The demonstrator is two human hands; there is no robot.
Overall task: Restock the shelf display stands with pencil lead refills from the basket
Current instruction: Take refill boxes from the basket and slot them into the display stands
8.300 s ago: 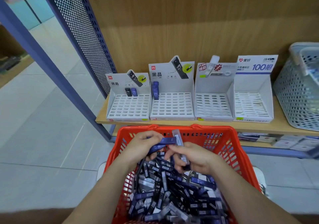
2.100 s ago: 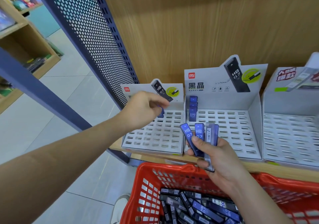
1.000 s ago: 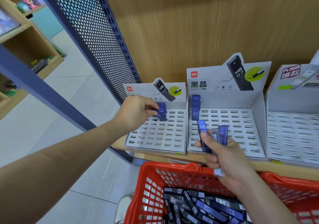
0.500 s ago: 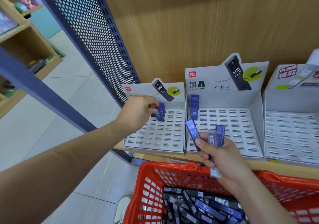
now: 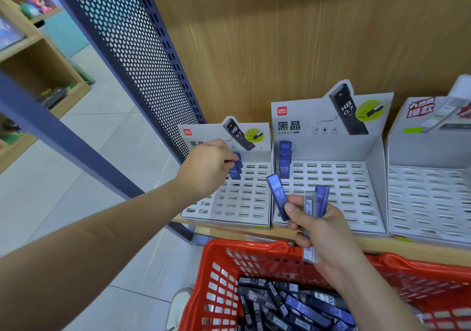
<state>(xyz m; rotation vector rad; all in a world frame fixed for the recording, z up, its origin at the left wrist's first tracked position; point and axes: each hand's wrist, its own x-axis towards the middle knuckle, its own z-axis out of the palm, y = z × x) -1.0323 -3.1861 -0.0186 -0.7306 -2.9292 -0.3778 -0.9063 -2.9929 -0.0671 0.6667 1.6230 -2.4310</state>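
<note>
Head view: the left hand (image 5: pixel 209 167) reaches to the back row of the left display stand (image 5: pixel 239 203). Its fingers are curled, pinching a blue lead refill (image 5: pixel 237 160) that stands upright among the few slotted there. Right of that stand and nearer the person, the right hand (image 5: pixel 323 231) grips a fan of spare refills (image 5: pixel 277 195), tips up, above the red basket (image 5: pixel 229 249) in front of the stand. Empty slots lie just right of the left fingers, so that hand is nearer.
</note>
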